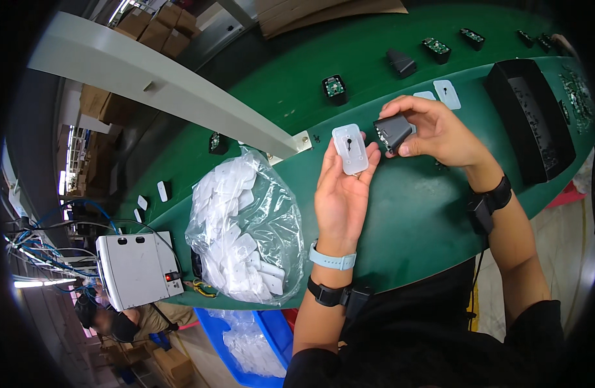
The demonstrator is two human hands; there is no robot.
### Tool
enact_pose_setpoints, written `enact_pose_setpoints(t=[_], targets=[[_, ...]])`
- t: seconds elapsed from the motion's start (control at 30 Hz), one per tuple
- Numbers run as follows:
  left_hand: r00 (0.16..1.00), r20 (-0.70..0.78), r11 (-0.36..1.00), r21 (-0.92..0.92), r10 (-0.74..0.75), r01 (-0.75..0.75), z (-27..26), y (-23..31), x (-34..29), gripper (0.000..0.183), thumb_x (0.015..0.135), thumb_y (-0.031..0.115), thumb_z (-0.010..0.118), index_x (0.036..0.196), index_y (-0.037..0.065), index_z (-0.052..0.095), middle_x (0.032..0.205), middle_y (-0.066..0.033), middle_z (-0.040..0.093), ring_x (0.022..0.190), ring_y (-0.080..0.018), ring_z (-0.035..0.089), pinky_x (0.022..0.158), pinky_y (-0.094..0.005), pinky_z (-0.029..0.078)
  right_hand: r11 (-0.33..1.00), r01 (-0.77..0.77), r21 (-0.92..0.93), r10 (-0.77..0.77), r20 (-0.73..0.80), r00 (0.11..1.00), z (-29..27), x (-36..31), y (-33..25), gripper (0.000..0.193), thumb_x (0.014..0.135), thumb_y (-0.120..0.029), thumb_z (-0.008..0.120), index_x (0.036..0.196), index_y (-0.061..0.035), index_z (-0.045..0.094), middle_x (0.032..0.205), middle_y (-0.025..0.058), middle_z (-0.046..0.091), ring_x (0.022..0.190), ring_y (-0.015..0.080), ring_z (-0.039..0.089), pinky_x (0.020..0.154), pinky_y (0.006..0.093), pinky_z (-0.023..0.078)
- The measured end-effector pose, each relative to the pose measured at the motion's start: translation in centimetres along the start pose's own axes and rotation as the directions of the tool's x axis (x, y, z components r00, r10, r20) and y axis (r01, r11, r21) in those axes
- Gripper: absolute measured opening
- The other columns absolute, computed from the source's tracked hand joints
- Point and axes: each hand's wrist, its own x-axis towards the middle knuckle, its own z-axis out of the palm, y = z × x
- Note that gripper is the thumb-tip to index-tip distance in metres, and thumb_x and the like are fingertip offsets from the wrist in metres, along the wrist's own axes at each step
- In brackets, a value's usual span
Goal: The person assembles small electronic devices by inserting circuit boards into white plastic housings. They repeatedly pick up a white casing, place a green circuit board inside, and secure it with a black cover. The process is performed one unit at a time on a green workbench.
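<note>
My left hand (341, 202) is palm up, its fingers closed around a white plastic cover (359, 157) with a small black keyhole-shaped mark in its middle. Between thumb and fingers my right hand (445, 134) grips a black plastic housing (394, 131), tilted so that a strip of circuit board shows at its left end. A narrow gap separates the housing from the cover. Beyond my right hand, another white cover (446, 94) lies on the green table (414, 226). Left of my left hand rests a clear plastic bag (291, 223) full of white covers.
A black bin (504, 97) with small parts stands at the right. Several housings with boards, one of them (334, 89) nearest, line the far green surface. A grey metal post (181, 84) slants across the left, above a white machine (132, 271). A blue crate (275, 330) sits below the table edge.
</note>
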Motion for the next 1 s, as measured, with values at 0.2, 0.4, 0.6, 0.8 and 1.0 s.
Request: enact_pose_setpoints(t=[0.2,0.4,0.6,0.8,1.0], targets=[[0.999,0.041,0.998,-0.046,-0.029,0.031,-0.2,-0.3,-0.1,0.047,0.105,0.010,0.046,0.149,0.000,0.034,0.147,-0.0226,0.045,0.135,-0.0364,0.048,0.118,-0.0493,0.038,1.000,0.017,0.004,-0.017,0.027,0.999,1.0,0.0,-0.3,0.049,0.079,0.012,0.073,0.126,0.0010,0.062,0.126,0.0082,0.061,0.120,0.0184,0.057,0.093,0.0327,0.056],[0.996,0.083,0.999,-0.041,-0.028,0.031,-0.2,-0.2,-0.1,0.049,0.102,0.006,0.050,0.149,0.001,0.034,0.146,-0.0213,0.046,0.135,-0.0318,0.050,0.119,-0.0482,0.037,0.983,-0.148,-0.109,0.126,-0.186,0.975,1.6,-0.2,-1.1,0.034,0.086,-0.003,0.076,0.117,0.0032,0.064,0.108,0.0093,0.069,0.099,0.0142,0.065,0.086,0.0292,0.056],[1.000,-0.014,0.997,0.083,-0.003,0.004,-0.4,-0.9,0.0,0.053,0.099,0.003,0.055,0.148,0.001,0.035,0.143,-0.0177,0.050,0.132,-0.0265,0.051,0.118,-0.0449,0.038,0.960,-0.243,-0.139,0.189,-0.319,0.929,3.7,0.0,-1.6,0.026,0.085,-0.010,0.080,0.102,0.0039,0.066,0.090,0.0073,0.072,0.080,0.0091,0.067,0.076,0.0242,0.055],[1.000,0.002,0.980,0.199,0.010,-0.010,-0.1,-1.3,-0.2,0.053,0.099,0.006,0.057,0.148,0.003,0.037,0.141,-0.0142,0.053,0.132,-0.0243,0.051,0.115,-0.0435,0.037,0.956,-0.232,-0.181,0.158,-0.348,0.924,4.0,0.0,-0.9,0.028,0.084,-0.011,0.081,0.102,0.0037,0.066,0.090,0.0092,0.072,0.077,0.0104,0.068,0.071,0.0240,0.056],[0.998,0.006,0.942,0.331,0.056,-0.055,-0.2,-1.7,-0.2,0.051,0.098,0.003,0.059,0.146,0.002,0.041,0.142,-0.0136,0.053,0.131,-0.0221,0.052,0.111,-0.0413,0.040,0.967,-0.179,-0.183,0.112,-0.323,0.940,4.2,-0.2,-0.6,0.043,0.082,-0.013,0.083,0.116,0.0036,0.063,0.091,0.0119,0.072,0.079,0.0123,0.069,0.068,0.0240,0.056]])
